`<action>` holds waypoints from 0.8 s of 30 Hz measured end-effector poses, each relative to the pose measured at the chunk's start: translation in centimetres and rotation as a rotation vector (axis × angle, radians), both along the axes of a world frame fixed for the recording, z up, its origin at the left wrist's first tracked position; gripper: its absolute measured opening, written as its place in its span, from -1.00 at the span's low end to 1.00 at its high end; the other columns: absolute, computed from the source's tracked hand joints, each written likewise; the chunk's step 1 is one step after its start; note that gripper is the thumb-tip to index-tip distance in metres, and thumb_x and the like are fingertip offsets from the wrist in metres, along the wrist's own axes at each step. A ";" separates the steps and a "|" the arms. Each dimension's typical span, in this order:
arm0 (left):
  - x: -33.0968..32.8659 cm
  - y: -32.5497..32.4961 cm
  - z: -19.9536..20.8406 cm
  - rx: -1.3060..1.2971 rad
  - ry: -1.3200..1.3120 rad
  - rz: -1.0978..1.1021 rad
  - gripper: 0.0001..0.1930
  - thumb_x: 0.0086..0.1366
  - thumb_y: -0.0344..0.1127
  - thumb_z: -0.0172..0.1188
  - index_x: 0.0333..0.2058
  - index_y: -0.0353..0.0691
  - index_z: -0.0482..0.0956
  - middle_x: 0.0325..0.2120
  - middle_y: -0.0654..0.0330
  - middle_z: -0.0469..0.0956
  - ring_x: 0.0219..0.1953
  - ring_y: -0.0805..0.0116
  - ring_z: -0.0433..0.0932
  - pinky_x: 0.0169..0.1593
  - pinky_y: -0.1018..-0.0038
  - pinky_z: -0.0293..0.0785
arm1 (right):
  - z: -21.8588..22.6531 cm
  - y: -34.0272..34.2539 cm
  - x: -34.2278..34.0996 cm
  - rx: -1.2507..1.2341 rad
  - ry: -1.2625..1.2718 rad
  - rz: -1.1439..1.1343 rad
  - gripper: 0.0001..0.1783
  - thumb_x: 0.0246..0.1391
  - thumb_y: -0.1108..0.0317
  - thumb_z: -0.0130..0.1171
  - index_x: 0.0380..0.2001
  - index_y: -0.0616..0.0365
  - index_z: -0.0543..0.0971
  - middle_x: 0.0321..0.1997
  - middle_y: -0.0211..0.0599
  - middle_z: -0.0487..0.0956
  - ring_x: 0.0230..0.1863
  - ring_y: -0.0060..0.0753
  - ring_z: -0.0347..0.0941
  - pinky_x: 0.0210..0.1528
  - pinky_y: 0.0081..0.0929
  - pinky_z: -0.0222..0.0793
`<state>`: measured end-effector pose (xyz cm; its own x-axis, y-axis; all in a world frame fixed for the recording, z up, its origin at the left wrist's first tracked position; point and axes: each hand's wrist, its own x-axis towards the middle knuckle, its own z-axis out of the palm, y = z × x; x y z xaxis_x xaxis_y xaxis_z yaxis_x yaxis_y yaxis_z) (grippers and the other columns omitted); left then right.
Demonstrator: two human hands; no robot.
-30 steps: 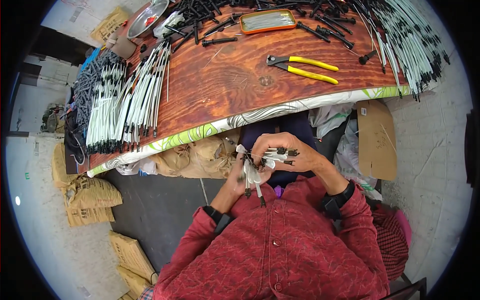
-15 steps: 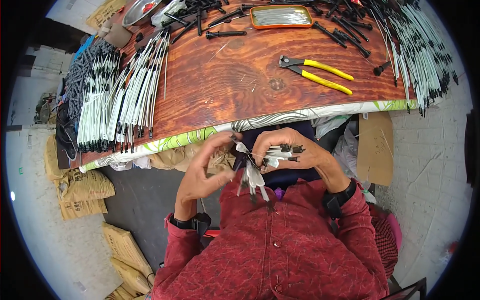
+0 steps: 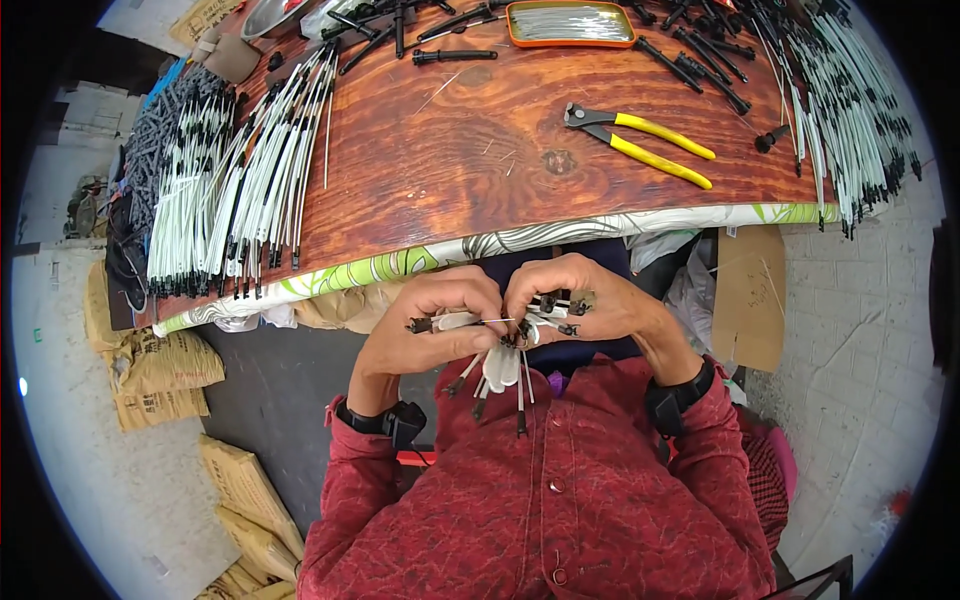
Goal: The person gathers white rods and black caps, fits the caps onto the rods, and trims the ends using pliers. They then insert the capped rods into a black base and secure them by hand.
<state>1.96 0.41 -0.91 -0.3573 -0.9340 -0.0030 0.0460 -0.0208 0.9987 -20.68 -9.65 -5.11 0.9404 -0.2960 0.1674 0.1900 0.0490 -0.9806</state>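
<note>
My left hand (image 3: 415, 345) pinches a small piece with a black end and a flat pale part (image 3: 455, 320), a thin wire pointing from it toward my right fingertips. The fingers of my right hand (image 3: 598, 290) are closed around a bunch of similar black-and-white pieces (image 3: 502, 370). Some hang down in front of my shirt; others stick out under the right palm. Both hands meet just below the table's front edge, their fingertips close together. Where the pieces join is hidden by my fingers.
On the brown wooden table (image 3: 430, 180) lie yellow-handled end cutters (image 3: 660, 165). Bundles of white, black-tipped rods lie at the left (image 3: 280, 170) and right (image 3: 850, 120). An orange-rimmed tray (image 3: 514, 35) holds thin metal pins, near loose black plastic parts (image 3: 455, 56). Brown sacks (image 3: 175, 365) rest on the floor.
My left hand was open beside the bunch; now it has closed on one piece and sits against the right fingers. The hanging pieces have spread slightly.
</note>
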 end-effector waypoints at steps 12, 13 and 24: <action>-1.6 1.0 0.0 0.056 -0.036 0.226 -0.78 0.22 -0.37 0.33 -0.52 -0.32 0.50 -0.48 0.20 0.45 -0.33 0.33 0.41 -0.19 0.39 0.34 | -0.5 0.7 0.1 0.076 0.021 -0.052 -0.75 -0.03 0.44 0.44 -0.28 0.21 0.60 -0.24 -0.33 0.59 -0.20 -0.47 0.52 -0.13 -0.47 0.42; -1.8 1.2 0.0 -0.030 -0.078 0.284 -0.81 0.21 -0.40 0.33 -0.51 -0.32 0.51 -0.47 0.21 0.46 -0.35 0.38 0.41 -0.23 0.43 0.32 | -0.4 0.8 0.2 0.080 0.026 -0.071 -0.76 -0.03 0.43 0.43 -0.28 0.21 0.60 -0.24 -0.33 0.59 -0.21 -0.46 0.51 -0.13 -0.46 0.42; -3.4 3.0 1.0 -0.002 -0.168 0.357 -0.86 0.11 -0.45 0.41 -0.36 -0.34 0.66 -0.42 0.16 0.56 -0.27 0.31 0.52 -0.15 0.39 0.41 | -1.0 1.8 -0.4 0.081 -0.090 -0.193 -0.73 -0.02 0.33 0.46 -0.32 0.21 0.60 -0.25 -0.30 0.58 -0.20 -0.40 0.51 -0.11 -0.41 0.41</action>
<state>-1.40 3.43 0.14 -0.0046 -0.9995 -0.0318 -0.1143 -0.0311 0.9930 -21.05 -7.89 -6.08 0.8474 -0.4850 0.2161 0.2899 0.0816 -0.9536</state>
